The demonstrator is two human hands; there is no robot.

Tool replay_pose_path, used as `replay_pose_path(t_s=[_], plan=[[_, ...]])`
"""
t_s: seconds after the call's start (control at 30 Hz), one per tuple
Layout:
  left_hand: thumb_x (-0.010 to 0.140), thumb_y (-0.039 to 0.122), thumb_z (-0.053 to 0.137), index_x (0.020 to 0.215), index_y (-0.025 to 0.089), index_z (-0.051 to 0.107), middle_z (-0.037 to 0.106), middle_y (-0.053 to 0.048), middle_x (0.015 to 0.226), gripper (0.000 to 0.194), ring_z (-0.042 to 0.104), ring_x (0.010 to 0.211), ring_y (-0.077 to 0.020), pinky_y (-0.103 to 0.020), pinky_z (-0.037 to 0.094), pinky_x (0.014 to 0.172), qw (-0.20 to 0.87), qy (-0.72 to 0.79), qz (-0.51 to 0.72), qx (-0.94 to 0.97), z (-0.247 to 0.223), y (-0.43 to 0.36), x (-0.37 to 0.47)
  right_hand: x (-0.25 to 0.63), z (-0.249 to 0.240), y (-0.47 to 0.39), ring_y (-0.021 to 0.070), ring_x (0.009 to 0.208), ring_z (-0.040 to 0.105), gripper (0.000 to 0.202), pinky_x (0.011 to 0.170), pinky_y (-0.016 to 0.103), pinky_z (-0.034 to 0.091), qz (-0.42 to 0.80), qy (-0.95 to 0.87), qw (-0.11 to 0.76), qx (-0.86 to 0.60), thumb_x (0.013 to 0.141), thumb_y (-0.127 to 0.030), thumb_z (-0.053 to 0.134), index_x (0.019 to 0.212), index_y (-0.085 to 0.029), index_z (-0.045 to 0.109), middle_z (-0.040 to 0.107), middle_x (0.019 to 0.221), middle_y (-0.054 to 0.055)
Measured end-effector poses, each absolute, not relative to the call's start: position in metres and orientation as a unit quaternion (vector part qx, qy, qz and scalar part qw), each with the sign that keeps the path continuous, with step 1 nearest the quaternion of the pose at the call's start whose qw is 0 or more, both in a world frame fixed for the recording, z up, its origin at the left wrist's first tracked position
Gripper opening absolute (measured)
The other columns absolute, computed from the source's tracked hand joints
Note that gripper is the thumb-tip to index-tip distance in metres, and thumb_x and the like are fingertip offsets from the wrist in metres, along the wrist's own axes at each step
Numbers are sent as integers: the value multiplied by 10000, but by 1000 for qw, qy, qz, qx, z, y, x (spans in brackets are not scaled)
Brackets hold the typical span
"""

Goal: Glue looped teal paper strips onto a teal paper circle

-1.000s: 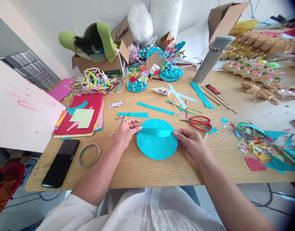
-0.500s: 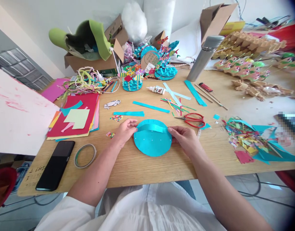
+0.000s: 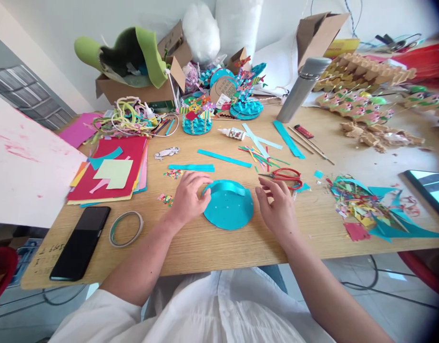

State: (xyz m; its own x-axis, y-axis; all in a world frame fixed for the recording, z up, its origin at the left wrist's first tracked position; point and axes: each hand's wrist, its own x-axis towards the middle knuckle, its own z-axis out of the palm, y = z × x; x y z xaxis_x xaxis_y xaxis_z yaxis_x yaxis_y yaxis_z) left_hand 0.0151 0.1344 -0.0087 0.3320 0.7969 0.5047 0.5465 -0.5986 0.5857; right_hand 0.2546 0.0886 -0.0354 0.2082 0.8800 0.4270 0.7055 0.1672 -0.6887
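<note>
A round turquoise paper disc point(image 3: 228, 212) with small pale dots lies on the table in front of me. Along its far side arches a turquoise paper strip point(image 3: 227, 187). My left hand point(image 3: 190, 197) is at the disc's left edge, thumb and fingers apart; its thumb tip meets the edge, and I cannot tell if it touches the strip. To the right of the disc, my right hand point(image 3: 278, 205) hovers apart from it with loosely bent fingers and nothing in them. Red-handled scissors point(image 3: 285, 176) lie just beyond the right hand.
Turquoise strips point(image 3: 224, 158) and a glue bottle point(image 3: 233, 134) lie farther back. At left are a phone point(image 3: 81, 243), a tape roll point(image 3: 126, 228) and coloured paper sheets point(image 3: 133, 166). Paper scraps point(image 3: 362, 200) cover the right side. A grey flask point(image 3: 301, 93) stands behind.
My right hand has let go of the disc's right edge and moved slightly away. The left hand's grip has loosened at the left edge. The strip stays arched over the disc.
</note>
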Motion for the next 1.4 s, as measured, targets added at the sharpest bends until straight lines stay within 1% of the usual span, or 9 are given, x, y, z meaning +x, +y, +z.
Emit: replay_pose_path(t_s=[0.13,0.27,0.47,0.6,0.73,0.83,1.0,1.17,1.4], plan=[[817,130,565,905,215,647,698,-75,1065,148,596,1056,-233,-428,483,955,111,333,400,847,-4,127,19,248,-25,81,253,1010,580,291,881,453,488,-57,-699,436,-564,932,-246,553,1216,-222,611,628,1098,123],[811,113,565,950,200,644,688,-93,1094,182,590,1066,-241,-430,487,955,91,317,393,858,-9,126,20,237,-14,75,250,1012,551,345,871,427,467,-110,-755,399,-509,907,-202,600,1249,-232,565,613,1115,121],[800,115,564,937,208,660,686,-89,1115,191,576,1086,-249,-445,489,964,102,327,387,856,-13,128,18,219,-16,75,249,971,533,378,828,400,456,-125,-795,340,-487,926,-214,569,1300,-230,519,592,1100,128],[803,116,558,933,202,676,690,-95,1120,196,575,1079,-251,-452,498,958,96,318,389,859,-15,128,18,215,-20,79,239,896,517,347,770,374,438,-153,-793,317,-498,938,-202,538,1284,-220,530,589,1032,119],[806,122,558,924,207,691,687,-96,1159,197,567,1106,-260,-468,500,965,104,320,383,860,-17,128,19,215,-22,84,250,919,505,350,781,386,419,-148,-795,292,-511,933,-145,481,1267,-222,555,589,1062,125],[807,118,552,924,207,698,688,-96,1165,207,572,1101,-258,-472,501,967,110,318,384,860,-16,127,20,217,-23,87,255,942,489,365,797,388,412,-143,-796,287,-513,907,-83,449,1215,-214,594,585,1085,129],[806,124,562,903,201,707,683,-109,1173,190,568,1117,-266,-483,493,976,109,291,392,866,-13,125,19,218,-25,89,251,950,479,354,813,379,411,-154,-797,286,-509,873,-54,469,1138,-222,632,580,1077,114],[798,141,567,919,213,722,677,-103,1188,209,564,1143,-279,-507,483,992,129,301,372,869,-11,124,19,218,-27,89,253,943,459,348,800,381,400,-148,-798,282,-511,884,-75,470,1138,-236,645,574,1074,114],[793,141,581,914,211,730,699,-97,1147,204,564,1128,-279,-510,488,991,126,298,380,866,-13,126,19,218,-30,88,245,868,428,372,748,369,387,-151,-802,271,-509,893,-76,454,1159,-233,660,558,984,111]])
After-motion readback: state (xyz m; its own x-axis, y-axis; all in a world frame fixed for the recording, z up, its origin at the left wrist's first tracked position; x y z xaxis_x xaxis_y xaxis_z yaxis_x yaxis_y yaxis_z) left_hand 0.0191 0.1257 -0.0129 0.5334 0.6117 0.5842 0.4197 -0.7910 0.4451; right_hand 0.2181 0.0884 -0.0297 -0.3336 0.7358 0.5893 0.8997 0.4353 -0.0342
